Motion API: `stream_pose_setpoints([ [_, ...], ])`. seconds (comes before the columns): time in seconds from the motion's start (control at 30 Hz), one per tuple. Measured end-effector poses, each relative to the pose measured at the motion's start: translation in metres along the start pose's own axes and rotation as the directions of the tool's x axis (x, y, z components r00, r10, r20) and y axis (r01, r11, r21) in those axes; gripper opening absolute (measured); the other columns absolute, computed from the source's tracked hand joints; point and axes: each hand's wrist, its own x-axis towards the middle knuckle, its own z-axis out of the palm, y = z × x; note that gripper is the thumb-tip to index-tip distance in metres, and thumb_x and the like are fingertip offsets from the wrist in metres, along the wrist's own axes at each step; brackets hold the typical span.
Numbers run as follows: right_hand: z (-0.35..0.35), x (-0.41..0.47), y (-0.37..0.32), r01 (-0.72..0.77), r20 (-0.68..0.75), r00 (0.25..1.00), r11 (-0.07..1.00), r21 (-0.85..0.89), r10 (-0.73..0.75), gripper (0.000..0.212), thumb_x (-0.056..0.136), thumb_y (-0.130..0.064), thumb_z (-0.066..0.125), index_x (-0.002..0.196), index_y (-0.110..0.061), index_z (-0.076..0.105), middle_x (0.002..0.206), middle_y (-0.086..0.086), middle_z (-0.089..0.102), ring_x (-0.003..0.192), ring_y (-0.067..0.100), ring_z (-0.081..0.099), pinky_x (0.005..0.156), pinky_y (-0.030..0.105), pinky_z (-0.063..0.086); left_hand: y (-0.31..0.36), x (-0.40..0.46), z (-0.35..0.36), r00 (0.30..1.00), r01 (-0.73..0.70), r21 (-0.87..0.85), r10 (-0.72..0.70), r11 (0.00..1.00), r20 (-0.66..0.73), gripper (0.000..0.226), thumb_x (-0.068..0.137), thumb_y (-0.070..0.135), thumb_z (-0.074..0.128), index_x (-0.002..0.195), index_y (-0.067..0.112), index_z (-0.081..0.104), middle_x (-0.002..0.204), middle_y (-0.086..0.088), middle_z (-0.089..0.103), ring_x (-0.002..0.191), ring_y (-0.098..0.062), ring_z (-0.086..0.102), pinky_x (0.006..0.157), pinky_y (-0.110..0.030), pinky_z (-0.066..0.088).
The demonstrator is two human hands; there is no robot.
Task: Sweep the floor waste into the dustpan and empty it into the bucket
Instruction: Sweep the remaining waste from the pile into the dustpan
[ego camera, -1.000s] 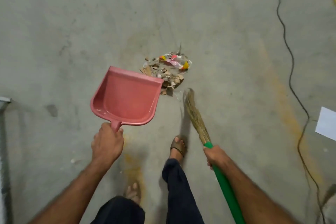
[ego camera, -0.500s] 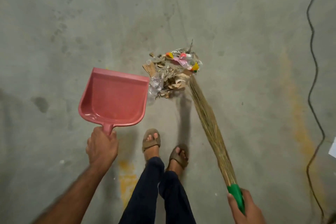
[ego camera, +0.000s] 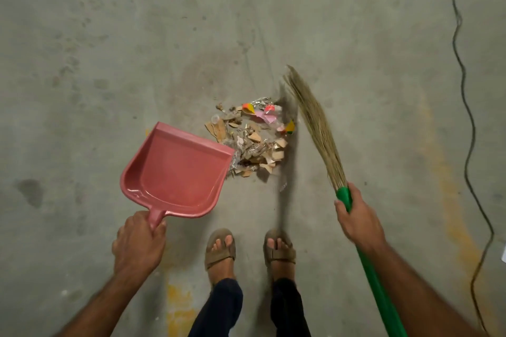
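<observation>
Head view: only view I've got, looking down at floor, hands, feet.
Dustpan (ego camera: 175,169): pink, empty, mouth edge just reaching the near-left side of the waste. I can't tell if the lip is flat on the floor or tilted up.
Left hand (ego camera: 139,243): fingers curled tight round the dustpan handle.
Waste (ego camera: 252,139): small pile of paper scraps, foil, coloured wrappers on the concrete floor (ego camera: 82,63), ahead of my feet, between dustpan and broom.
Broom (ego camera: 315,128): grass bristles on the far-right side of the pile, tips beyond it, green handle running back under my right arm.
Right hand (ego camera: 356,219): fingers wrapped round the green handle just below the bristles.
Bucket: not in view, can't say where.
Cable (ego camera: 462,76): black, runs along the right side, well apart from the pile.
Step, my read: nothing swept in yet; next is dragging the pile into the pan.
How to do well: press the lip flat to the floor, turn the mouth to face the pile squarely, pull bristles from behind the pile toward the pan in short low strokes.
Risk: light foil and wrappers may scatter or slip under the lip.
</observation>
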Motion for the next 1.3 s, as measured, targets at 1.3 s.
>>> stream_pose_setpoints([
  [1.3, -0.020, -0.104, -0.054, 0.169, 0.145, 0.980, 0.960, -0.222, -0.139, 0.067, 0.093, -0.039, 0.062, 0.151, -0.049, 0.030, 0.100, 0.004, 0.054, 0.081, 0.021, 0.051, 0.073, 0.035, 0.044, -0.093, -0.013, 0.055, 0.938, 0.343, -0.150, -0.329, 0.927, 0.113, 0.028, 0.087, 0.029, 0.068, 0.106, 0.010, 0.063, 0.106, -0.017, 0.063, 0.105, -0.042, 0.059, 0.088, -0.049, 0.048],
])
